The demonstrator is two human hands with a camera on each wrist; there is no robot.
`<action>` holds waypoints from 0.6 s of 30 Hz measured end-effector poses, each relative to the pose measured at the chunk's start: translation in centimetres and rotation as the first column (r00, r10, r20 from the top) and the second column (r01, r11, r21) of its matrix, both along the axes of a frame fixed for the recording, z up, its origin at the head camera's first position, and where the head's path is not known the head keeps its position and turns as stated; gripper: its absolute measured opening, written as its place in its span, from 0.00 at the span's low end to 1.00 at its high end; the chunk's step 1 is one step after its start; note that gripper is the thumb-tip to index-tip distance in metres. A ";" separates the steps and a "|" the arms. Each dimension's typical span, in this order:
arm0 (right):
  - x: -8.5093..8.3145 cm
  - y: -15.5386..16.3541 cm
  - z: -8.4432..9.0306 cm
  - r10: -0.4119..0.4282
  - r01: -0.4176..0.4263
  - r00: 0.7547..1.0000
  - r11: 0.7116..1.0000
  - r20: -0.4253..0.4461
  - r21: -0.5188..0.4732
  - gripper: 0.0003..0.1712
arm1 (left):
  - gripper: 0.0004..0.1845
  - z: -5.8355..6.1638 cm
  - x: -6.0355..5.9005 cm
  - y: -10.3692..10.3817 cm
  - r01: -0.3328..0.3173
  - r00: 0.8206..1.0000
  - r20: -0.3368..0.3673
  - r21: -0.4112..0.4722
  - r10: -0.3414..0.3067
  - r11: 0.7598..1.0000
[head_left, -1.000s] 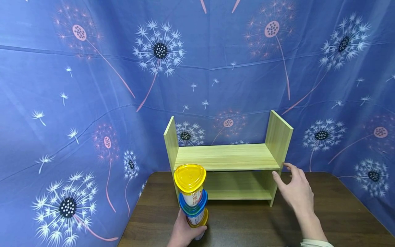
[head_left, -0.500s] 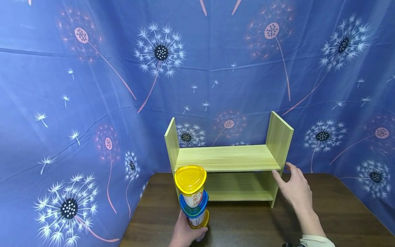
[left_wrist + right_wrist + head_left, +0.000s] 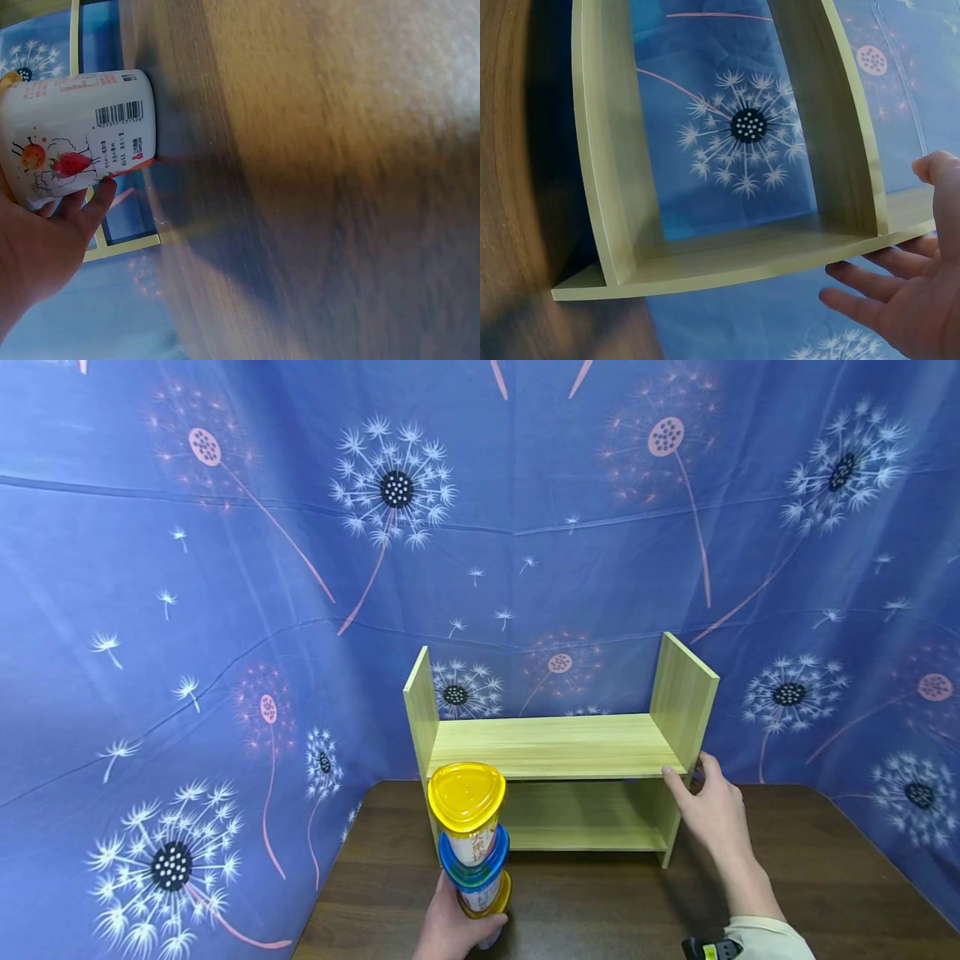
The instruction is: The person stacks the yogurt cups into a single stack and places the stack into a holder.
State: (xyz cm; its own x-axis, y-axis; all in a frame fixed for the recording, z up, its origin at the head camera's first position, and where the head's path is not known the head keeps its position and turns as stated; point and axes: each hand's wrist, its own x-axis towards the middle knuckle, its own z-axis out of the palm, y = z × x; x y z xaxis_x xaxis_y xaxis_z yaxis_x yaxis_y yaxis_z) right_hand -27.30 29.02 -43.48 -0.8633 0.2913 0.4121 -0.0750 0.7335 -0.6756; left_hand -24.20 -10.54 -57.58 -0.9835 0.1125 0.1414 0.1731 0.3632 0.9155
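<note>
My left hand (image 3: pixel 452 928) grips the lowest of three stacked plastic cups. Yellow lids top the upper cup (image 3: pixel 467 797) and the lowest one, with a blue lid (image 3: pixel 495 860) between. In the left wrist view, the lowest cup (image 3: pixel 67 135) is white, printed with a strawberry, an orange and a barcode, its base close over the tabletop. My right hand (image 3: pixel 716 814) is at the right side panel of a pale wooden shelf (image 3: pixel 555 747). Its fingers (image 3: pixel 870 281) lie fairly straight along the panel's outer face, the thumb spread apart from them.
The two-tier shelf stands on a dark brown wooden table (image 3: pixel 585 910). Behind and to the left hangs a blue curtain (image 3: pixel 247 543) with dandelion prints. A dark watch (image 3: pixel 708 950) shows at the right sleeve.
My right hand has come closer to the shelf's right side panel, its fingers drawing nearer to it. My left hand and the stacked cups stay about where they were.
</note>
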 end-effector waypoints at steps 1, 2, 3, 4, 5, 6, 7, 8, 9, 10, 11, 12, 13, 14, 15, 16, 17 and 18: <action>-0.1 0.1 -0.1 0.000 0.000 1.000 1.000 -0.003 -0.001 0.42 | 0.53 0.1 0.0 0.0 -0.002 1.000 0.002 -0.003 0.002 1.000; -0.2 0.1 -0.2 -0.002 0.002 1.000 1.000 -0.008 -0.004 0.42 | 0.53 0.1 0.1 0.0 0.001 1.000 0.001 -0.007 -0.001 1.000; -0.3 0.1 -0.3 -0.005 0.005 1.000 1.000 -0.013 -0.007 0.41 | 0.53 0.1 0.1 0.0 0.000 1.000 0.000 -0.009 0.000 1.000; -0.4 0.2 -0.4 -0.007 0.007 1.000 1.000 -0.019 -0.010 0.40 | 0.53 0.1 0.1 0.0 -0.001 1.000 -0.001 -0.011 0.001 1.000; -0.5 0.2 -0.5 -0.010 0.009 1.000 1.000 -0.026 -0.011 0.39 | 0.53 0.2 0.1 0.0 -0.002 1.000 -0.002 -0.013 0.002 1.000; -0.7 0.2 -0.5 -0.011 0.011 0.999 1.000 -0.032 -0.014 0.38 | 0.53 0.2 0.1 0.0 -0.002 1.000 -0.004 -0.013 0.002 1.000; -0.8 0.2 -0.6 -0.012 0.011 0.999 1.000 -0.040 -0.019 0.37 | 0.53 0.2 0.1 0.0 -0.003 1.000 -0.006 -0.013 0.003 1.000; -1.0 0.3 -0.7 -0.013 0.012 0.999 1.000 -0.046 -0.023 0.35 | 0.53 0.2 0.1 0.0 -0.003 1.000 -0.009 -0.015 0.002 1.000; -1.1 0.3 -0.8 -0.011 0.010 0.999 1.000 -0.051 -0.026 0.34 | 0.53 0.2 0.0 0.0 -0.002 1.000 -0.012 -0.015 0.002 1.000; -1.3 0.3 -0.8 -0.008 0.007 0.998 1.000 -0.055 -0.024 0.33 | 0.53 0.2 0.0 0.0 -0.002 1.000 -0.015 -0.015 0.001 1.000; -1.4 0.3 -0.8 -0.006 0.005 0.998 1.000 -0.056 -0.024 0.33 | 0.53 0.1 0.0 0.0 -0.001 1.000 -0.017 -0.014 0.001 1.000; -1.5 0.4 -0.9 -0.002 0.001 0.998 1.000 -0.057 -0.022 0.32 | 0.53 0.1 0.0 -0.1 0.000 1.000 -0.018 -0.011 -0.001 1.000; -1.7 0.4 -0.9 -0.001 0.000 0.998 1.000 -0.058 -0.021 0.31 | 0.53 0.1 0.0 -0.1 0.003 1.000 -0.017 -0.007 -0.003 1.000; -1.8 0.5 -0.9 0.000 0.000 0.998 1.000 -0.058 -0.015 0.31 | 0.53 0.0 0.0 -0.1 0.004 1.000 -0.015 -0.006 -0.004 1.000; -1.9 0.5 -0.9 -0.002 0.001 0.998 1.000 -0.059 -0.011 0.29 | 0.53 0.0 0.0 -0.1 0.006 1.000 -0.013 -0.002 -0.006 1.000; -2.0 0.6 -1.0 -0.005 0.005 0.998 1.000 -0.060 -0.007 0.28 | 0.53 0.0 0.0 -0.1 0.008 1.000 -0.012 0.001 -0.008 1.000; -2.0 0.7 -1.0 -0.011 0.010 0.998 1.000 -0.062 -0.006 0.27 | 0.53 -0.1 0.0 -0.1 0.006 1.000 -0.007 0.003 -0.006 1.000; -2.1 0.8 -1.0 -0.017 0.017 0.998 1.000 -0.067 -0.002 0.26 | 0.53 0.0 0.0 -0.1 0.005 1.000 -0.004 0.004 -0.005 1.000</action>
State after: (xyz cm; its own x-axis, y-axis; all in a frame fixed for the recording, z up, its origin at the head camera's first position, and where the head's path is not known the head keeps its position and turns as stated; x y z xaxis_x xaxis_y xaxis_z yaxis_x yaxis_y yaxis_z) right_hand -29.38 29.78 -44.47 -0.8286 0.3064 0.4685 -0.1076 0.7341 -0.6704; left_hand -24.19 -10.64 -57.62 -0.9823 0.1169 0.1462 0.1790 0.3586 0.9162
